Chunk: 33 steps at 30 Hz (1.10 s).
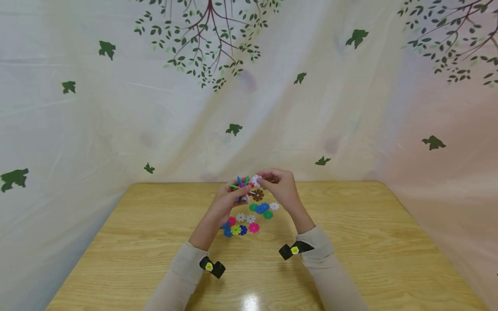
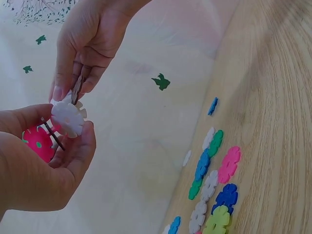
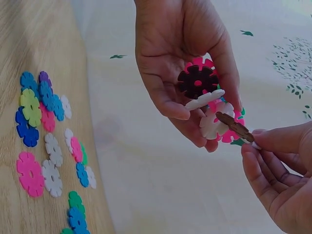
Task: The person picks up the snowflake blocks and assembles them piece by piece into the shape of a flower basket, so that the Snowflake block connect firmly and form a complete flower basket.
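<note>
My left hand (image 1: 227, 201) holds a cluster of slotted plastic snowflake discs joined together, with pink, white, dark brown, blue and green pieces. In the right wrist view, a dark brown disc (image 3: 197, 82) and a white disc (image 3: 214, 121) stand out from this cluster. My right hand (image 1: 282, 188) is beside it, thumb and fingers pinching a white snowflake disc (image 1: 256, 180) at the cluster's right side. A brown disc (image 3: 234, 126) seen edge-on meets the cluster close to the right fingertips (image 3: 261, 141). Fingers partly hide where the pieces join.
Loose snowflake discs lie on the wooden table (image 1: 350, 224) below the hands, including a pink disc (image 1: 253, 227), a yellow-green disc (image 1: 235, 230), a green disc (image 1: 268, 214) and several blue and white ones. Behind the table hangs a cloth (image 1: 186, 142) printed with leaves.
</note>
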### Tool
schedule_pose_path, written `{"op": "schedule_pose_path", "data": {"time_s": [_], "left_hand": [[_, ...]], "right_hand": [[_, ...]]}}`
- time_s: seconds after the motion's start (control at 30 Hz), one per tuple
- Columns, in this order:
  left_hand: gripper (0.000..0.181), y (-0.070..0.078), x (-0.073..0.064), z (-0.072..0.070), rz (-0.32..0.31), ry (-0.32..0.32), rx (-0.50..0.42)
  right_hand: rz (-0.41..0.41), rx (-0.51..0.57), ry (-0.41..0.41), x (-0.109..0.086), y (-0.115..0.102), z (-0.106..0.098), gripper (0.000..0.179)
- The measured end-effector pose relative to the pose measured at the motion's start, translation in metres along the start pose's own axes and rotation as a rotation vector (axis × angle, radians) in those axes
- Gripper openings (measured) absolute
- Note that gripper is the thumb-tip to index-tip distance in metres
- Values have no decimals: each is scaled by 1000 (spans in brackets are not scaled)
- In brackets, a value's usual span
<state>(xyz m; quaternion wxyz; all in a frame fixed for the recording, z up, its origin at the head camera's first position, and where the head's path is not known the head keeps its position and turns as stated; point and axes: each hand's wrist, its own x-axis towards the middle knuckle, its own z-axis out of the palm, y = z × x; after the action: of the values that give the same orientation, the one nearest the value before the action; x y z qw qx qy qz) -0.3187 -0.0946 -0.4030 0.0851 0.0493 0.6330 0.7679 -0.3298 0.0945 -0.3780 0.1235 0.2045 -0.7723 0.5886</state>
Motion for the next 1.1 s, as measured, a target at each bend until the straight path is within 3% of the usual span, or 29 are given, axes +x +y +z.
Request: {"op": "schedule_pose_path", "data": {"time_s": [0.27, 0.67, 0.9, 1.1], "left_hand": [[35, 2, -2, 1, 8, 47, 33], [30, 0, -2, 4, 40, 51, 69], [31, 0, 0, 1, 50, 54, 55], [36, 1, 2, -1, 54, 45, 23]], "right_hand": [[-8, 23, -1, -1, 5, 1, 14], [-2, 41, -49, 1, 2, -5, 12], [-31, 109, -16, 3, 7, -1, 9], [-30, 95, 16, 4, 8, 3, 12]]}}
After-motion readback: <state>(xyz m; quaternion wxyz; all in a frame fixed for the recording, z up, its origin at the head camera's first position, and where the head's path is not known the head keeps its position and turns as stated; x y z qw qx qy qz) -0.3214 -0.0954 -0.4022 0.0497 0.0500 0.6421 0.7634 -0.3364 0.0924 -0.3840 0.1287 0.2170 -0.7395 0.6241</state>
